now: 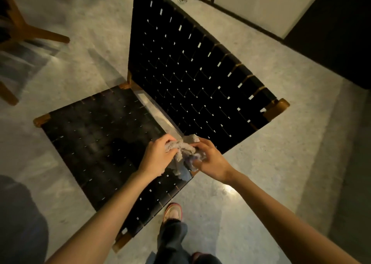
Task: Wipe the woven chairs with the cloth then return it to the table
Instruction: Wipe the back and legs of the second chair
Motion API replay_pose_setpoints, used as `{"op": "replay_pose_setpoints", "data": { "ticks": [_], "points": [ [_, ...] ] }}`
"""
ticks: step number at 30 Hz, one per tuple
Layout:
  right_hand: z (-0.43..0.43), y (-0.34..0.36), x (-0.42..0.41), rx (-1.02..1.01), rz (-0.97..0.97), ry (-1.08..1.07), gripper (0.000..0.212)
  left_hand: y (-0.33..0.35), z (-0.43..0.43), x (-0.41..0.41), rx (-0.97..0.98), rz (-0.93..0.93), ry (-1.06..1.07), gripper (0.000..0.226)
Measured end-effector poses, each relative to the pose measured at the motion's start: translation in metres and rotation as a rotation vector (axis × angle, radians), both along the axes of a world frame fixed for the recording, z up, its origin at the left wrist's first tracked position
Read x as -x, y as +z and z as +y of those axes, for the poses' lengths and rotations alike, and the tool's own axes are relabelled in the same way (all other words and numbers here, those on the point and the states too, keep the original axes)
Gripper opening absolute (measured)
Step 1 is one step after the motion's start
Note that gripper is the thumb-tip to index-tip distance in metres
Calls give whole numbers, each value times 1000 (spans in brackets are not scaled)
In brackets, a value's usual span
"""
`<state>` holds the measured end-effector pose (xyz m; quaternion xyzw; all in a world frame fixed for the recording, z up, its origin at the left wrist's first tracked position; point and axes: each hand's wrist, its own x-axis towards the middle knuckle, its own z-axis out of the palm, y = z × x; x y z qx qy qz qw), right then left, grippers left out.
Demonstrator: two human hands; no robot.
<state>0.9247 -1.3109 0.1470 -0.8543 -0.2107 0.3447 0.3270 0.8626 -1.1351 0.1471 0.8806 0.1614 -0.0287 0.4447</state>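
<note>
A black woven chair with a wooden frame stands below me, its seat to the left and its woven backrest rising to the right. A crumpled grey cloth is bunched above the seat's right edge, near the foot of the backrest. My left hand grips the cloth from the left. My right hand grips it from the right, fingers curled into the folds. Part of the cloth hangs down between both hands.
Wooden legs of another chair show at the upper left. Pale speckled floor surrounds the chair. A white wall panel and a dark panel stand at the upper right. My feet are just right of the seat.
</note>
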Motion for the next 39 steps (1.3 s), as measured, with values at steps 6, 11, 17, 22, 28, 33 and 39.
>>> {"op": "replay_pose_setpoints", "data": {
  "ticks": [6,11,17,22,28,33,39],
  "points": [
    [-28,57,-6,-7,-212,-39,28,46,-18,-3,150,-46,-15,15],
    [-58,82,-33,-21,-258,20,25,48,-48,-18,271,-9,48,17],
    [-106,78,-78,-33,-160,142,16,30,-95,-49,308,55,124,21],
    [-154,50,-120,-6,-16,322,16,24,-149,-58,319,84,295,13],
    [-216,36,-167,64,54,504,12,36,-237,-61,206,167,446,18],
    [-228,48,-203,122,90,538,9,49,-272,-79,176,122,588,16],
    [-205,96,-246,19,-19,563,21,78,-260,-99,230,33,689,19]
  ]
}}
